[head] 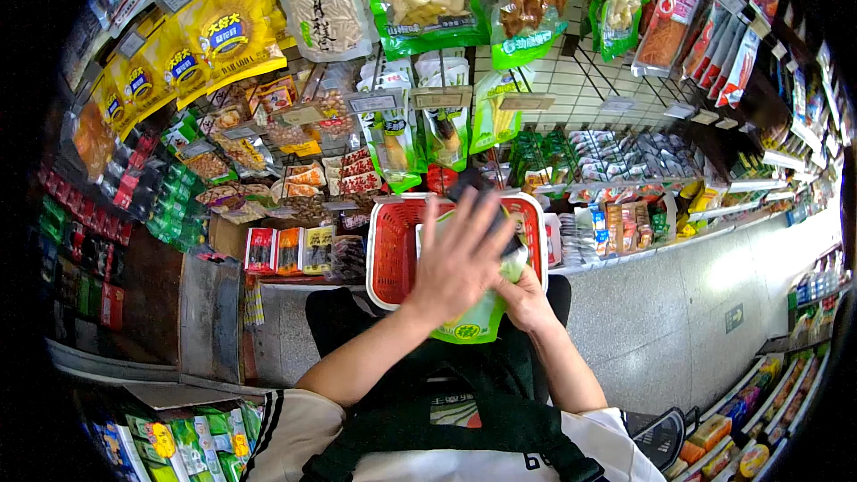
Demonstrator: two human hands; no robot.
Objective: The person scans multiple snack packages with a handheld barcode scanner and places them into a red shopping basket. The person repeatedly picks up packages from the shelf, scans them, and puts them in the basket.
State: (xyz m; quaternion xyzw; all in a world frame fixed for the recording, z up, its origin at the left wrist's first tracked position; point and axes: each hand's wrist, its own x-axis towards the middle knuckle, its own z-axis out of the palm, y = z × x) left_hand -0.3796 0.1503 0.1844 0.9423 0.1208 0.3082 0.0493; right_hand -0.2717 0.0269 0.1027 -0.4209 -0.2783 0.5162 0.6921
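Observation:
My right hand [532, 301] grips the edge of a green plastic food pouch [472, 323], which hangs tilted over the near side of a shopping basket [392, 248]. The basket is red inside with a white rim. My left hand [452, 258], blurred, lies across the pouch with its fingers spread. A dark, blurred object [495, 214] shows beneath and beyond those fingers; I cannot tell what it is or whether the left hand holds it. Much of the pouch's front is hidden by the left hand.
Snack pouches [428, 0] hang on hooks from a wire rack ahead, with yellow seed bags [231, 27] at left. Boxed snacks [288, 250] line the low shelf beside the basket. My knees [335, 318] flank its near side. Stocked shelves [743, 408] stand behind at right.

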